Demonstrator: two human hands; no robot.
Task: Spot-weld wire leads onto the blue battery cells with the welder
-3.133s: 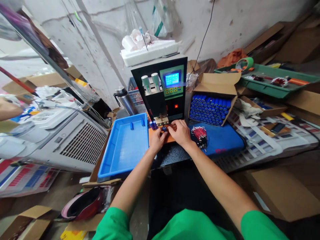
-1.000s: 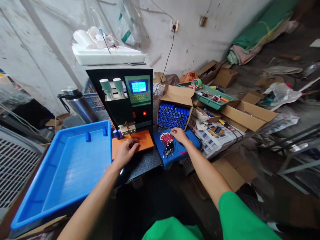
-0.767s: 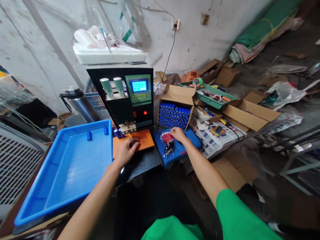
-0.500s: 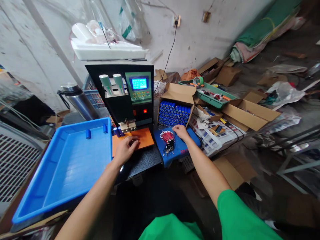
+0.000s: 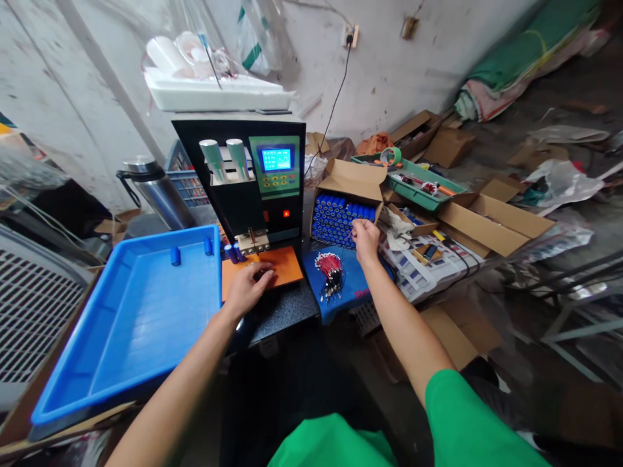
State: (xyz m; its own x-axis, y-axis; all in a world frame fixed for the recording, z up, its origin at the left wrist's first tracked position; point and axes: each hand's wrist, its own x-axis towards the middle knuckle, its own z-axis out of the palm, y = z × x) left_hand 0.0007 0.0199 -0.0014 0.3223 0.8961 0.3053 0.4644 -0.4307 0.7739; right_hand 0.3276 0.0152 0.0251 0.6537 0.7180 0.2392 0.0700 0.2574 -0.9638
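My left hand (image 5: 249,287) rests on the orange board (image 5: 285,267) below the spot-welding machine's electrodes (image 5: 252,239). Its fingers are curled, and whatever they hold is hidden under them. Two blue cylindrical battery cells (image 5: 232,253) stand just behind it. My right hand (image 5: 366,239) is at the front right of a cardboard box packed with blue cells (image 5: 335,217). Its fingers are pinched together, and I cannot make out what is between them. A bundle of red and black wire leads (image 5: 330,275) lies on the blue cloth (image 5: 351,293) below the box.
On the left is a blue tray (image 5: 131,324) with two blue cells in it. A steel flask (image 5: 158,194) stands behind it. The black welding machine (image 5: 282,224) has a lit screen. To the right are a green tray (image 5: 421,194), open cartons (image 5: 506,220) and a white plastic basket (image 5: 413,275).
My right hand has moved up from beside the wire leads to the front of the box of cells. My left hand stays on the orange board. The view has shifted slightly.
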